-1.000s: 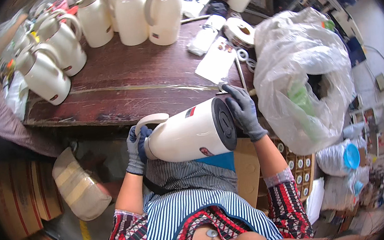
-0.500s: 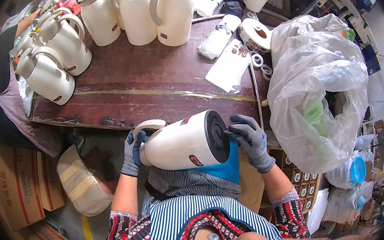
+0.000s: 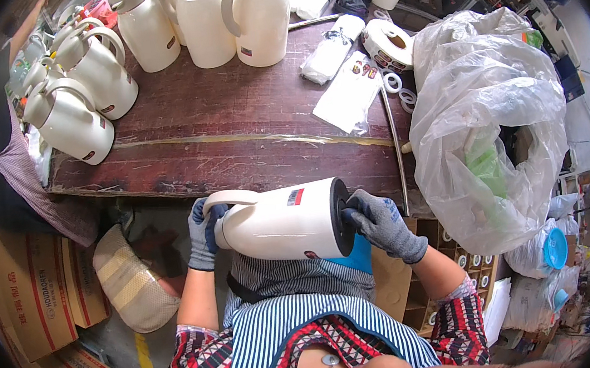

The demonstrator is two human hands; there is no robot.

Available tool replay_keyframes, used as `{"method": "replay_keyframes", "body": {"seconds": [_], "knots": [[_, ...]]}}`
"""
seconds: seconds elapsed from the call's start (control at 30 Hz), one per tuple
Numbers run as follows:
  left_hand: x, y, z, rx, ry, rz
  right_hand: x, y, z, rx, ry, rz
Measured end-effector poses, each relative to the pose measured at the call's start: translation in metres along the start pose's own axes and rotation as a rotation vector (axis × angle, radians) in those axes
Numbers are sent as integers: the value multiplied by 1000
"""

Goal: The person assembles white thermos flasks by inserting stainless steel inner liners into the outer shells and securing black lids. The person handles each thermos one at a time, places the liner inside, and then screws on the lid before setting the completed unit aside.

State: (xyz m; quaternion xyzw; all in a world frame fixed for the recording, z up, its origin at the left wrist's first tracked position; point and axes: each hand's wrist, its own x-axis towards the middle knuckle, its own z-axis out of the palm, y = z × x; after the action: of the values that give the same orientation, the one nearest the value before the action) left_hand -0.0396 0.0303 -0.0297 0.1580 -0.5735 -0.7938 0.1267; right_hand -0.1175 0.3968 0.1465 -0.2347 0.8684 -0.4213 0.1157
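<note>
A cream vacuum jug [image 3: 281,221] lies on its side across my lap, its base toward the right. My left hand [image 3: 207,235], in a grey and blue work glove, is closed around its neck end beside the curved handle [image 3: 230,199]. At the other end, my right hand [image 3: 383,225], gloved alike, has bent fingers pressed together on the round black base [image 3: 342,211]. What the fingertips grip there is partly hidden. A barcode label with a red stripe [image 3: 295,197] shows on the jug's upper side.
Several cream jugs [image 3: 203,25] stand on the dark red table [image 3: 230,112]. White packets [image 3: 348,96], a label roll [image 3: 388,43] and white rings [image 3: 392,82] lie at its right. A large plastic bag [image 3: 487,135] bulges beside them. Cartons [image 3: 33,290] and another person [image 3: 10,178] are at left.
The jug has rolled, bringing the barcode label up into view and its small sticker down toward me. Its base end has shifted slightly right. My right fingers have closed in at the base.
</note>
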Motion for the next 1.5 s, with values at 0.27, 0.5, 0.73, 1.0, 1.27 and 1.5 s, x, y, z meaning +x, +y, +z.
{"method": "replay_keyframes", "body": {"seconds": [0.27,0.5,0.73,1.0,1.27,1.5], "knots": [[-16,144,15,407,-99,597,-26,14,35,489,222,221],[-7,234,-1,547,-8,665,39,-19,70,631,241,93],[0,172,-26,199,56,162,40,-56,10,536,-172,130],[-74,49,75,176,-175,-266,-39,-66,-82,239,-74,283],[-63,89,145,892,-590,491,-102,-40,-76,-98,-42,308],[-80,99,228,387,-1115,657,-91,-42,-84,-54,-358,188]]}}
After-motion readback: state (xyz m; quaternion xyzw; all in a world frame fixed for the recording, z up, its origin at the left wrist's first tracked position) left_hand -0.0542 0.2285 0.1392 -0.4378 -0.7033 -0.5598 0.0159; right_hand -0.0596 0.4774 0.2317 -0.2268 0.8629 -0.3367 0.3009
